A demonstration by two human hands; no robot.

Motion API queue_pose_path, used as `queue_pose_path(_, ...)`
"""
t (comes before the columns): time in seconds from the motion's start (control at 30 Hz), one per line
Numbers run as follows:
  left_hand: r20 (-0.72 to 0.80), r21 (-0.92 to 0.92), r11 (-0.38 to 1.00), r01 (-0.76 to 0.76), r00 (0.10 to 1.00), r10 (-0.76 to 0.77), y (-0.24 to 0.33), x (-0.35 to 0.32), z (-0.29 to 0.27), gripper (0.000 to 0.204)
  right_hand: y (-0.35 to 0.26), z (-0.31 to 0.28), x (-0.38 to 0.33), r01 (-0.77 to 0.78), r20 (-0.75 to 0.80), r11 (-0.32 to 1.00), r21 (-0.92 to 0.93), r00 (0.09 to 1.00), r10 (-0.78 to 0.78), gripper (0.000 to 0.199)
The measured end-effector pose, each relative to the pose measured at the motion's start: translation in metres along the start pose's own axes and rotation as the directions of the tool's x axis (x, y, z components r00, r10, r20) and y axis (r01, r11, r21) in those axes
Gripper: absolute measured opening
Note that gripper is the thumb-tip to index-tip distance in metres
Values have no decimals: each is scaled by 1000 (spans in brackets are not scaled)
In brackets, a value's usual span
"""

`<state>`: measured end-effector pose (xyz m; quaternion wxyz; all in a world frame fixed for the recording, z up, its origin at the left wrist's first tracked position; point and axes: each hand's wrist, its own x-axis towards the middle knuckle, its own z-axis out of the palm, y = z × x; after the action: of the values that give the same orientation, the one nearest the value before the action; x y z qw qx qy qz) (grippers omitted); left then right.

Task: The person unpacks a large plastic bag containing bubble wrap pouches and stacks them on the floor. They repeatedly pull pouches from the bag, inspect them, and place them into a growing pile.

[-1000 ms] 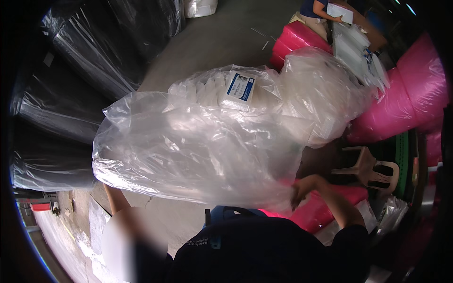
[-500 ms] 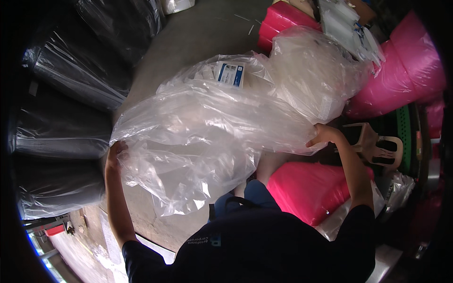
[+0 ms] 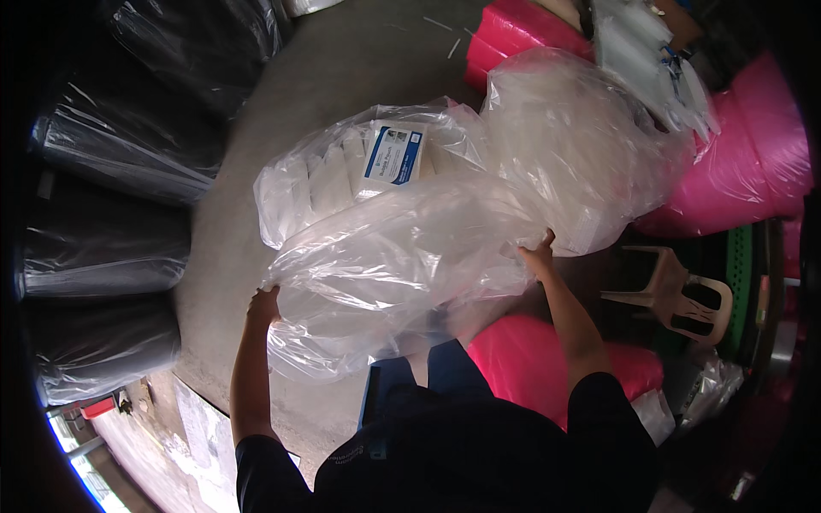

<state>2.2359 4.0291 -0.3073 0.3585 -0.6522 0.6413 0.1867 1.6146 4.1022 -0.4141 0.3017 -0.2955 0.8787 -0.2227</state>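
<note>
A large clear plastic bag (image 3: 368,265) is stretched between my two hands in front of my legs. My left hand (image 3: 267,303) grips its left edge, fingers closed on the film. At the right end, my right hand (image 3: 539,255) pinches the plastic, beside a full clear bag of pale material (image 3: 573,145). Just beyond the stretched bag lies another clear bag holding pale stacked packs (image 3: 329,179). A blue-and-white printed label (image 3: 393,156) faces up on these packs. The film partly covers the packs' near side.
Black plastic-wrapped rolls (image 3: 103,239) line the left side. Pink wrapped bundles (image 3: 735,154) stand at the far right, another pink bundle (image 3: 530,359) lies by my right leg. A beige plastic chair (image 3: 676,295) is to the right. Grey floor (image 3: 342,60) shows at the back.
Both hands have come closer together, the left moving right and the right moving left. The bag has been drawn toward me, uncovering more of the pale packs and label.
</note>
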Motion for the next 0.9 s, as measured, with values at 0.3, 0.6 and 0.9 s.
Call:
queue_pose_path(0.3,90,517,752,409,848,-523,-26,154,73,44,3,-12,83,534,316,453,-714,823,-473,40)
queue_pose_path(0.6,343,588,807,56,886,-311,31,162,248,27,51,93,88,570,616,273,-775,586,526,51)
queue_pose_path(0.9,-146,-121,880,459,869,-473,26,235,172,28,41,142,158,3,61,486,-874,993,102,31)
